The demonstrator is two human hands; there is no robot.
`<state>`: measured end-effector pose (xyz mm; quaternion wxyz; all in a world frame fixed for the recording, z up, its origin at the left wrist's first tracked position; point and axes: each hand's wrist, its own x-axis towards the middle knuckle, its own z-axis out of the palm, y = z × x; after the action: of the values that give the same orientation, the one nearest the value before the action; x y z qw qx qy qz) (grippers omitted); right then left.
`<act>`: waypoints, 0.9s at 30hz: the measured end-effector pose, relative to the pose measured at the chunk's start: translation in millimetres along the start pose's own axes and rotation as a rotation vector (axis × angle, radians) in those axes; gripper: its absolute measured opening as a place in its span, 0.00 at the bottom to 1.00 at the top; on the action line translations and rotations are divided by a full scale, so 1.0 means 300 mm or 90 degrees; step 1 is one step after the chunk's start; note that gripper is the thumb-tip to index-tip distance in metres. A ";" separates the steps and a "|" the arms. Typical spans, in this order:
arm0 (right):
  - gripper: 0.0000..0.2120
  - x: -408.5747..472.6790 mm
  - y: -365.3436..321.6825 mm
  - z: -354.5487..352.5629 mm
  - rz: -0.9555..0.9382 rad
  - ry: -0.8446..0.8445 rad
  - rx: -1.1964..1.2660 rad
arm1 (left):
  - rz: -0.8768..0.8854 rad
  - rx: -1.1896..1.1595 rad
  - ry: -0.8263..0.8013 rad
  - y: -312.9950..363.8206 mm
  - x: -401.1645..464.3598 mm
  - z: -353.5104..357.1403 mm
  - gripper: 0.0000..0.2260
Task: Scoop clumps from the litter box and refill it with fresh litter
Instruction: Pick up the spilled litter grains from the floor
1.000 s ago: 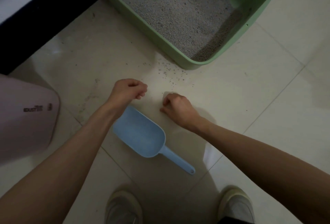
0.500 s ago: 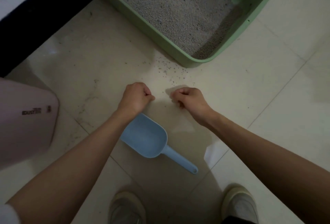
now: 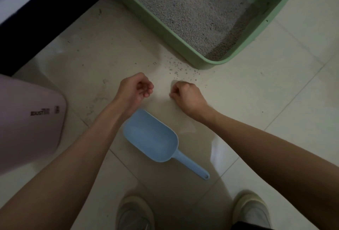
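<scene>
Fingers (image 3: pixel 145 90) curled, perhaps pinching spilled grains (image 3: pixel 176 68); scoop (image 3: pixel 152 136) beneath, untouched

Pale tiled floor (image 3: pixel 275 112), grout lines diagonal. Green litter box (image 3: pixel 185 46) at 12–1 o'clock, grey litter inside. Spilled granules (image 3: pixel 179 68) just off its near corner. Blue scoop (image 3: pixel 154 138) at centre, handle toward 5. Pink container (image 3: pixel 27 119) at 9. Two shoes (image 3: pixel 134 213) at 6.
</scene>
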<state>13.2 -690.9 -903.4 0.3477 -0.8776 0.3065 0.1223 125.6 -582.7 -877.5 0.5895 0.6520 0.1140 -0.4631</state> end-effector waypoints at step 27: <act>0.08 0.027 0.135 -0.085 0.157 0.184 0.156 | 0.363 0.678 -0.003 -0.106 0.096 0.199 0.09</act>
<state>-5.6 -735.1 -909.9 0.3866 -0.7933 0.4703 -0.0012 91.1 -637.3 -912.4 0.2830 0.8612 -0.3146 -0.2815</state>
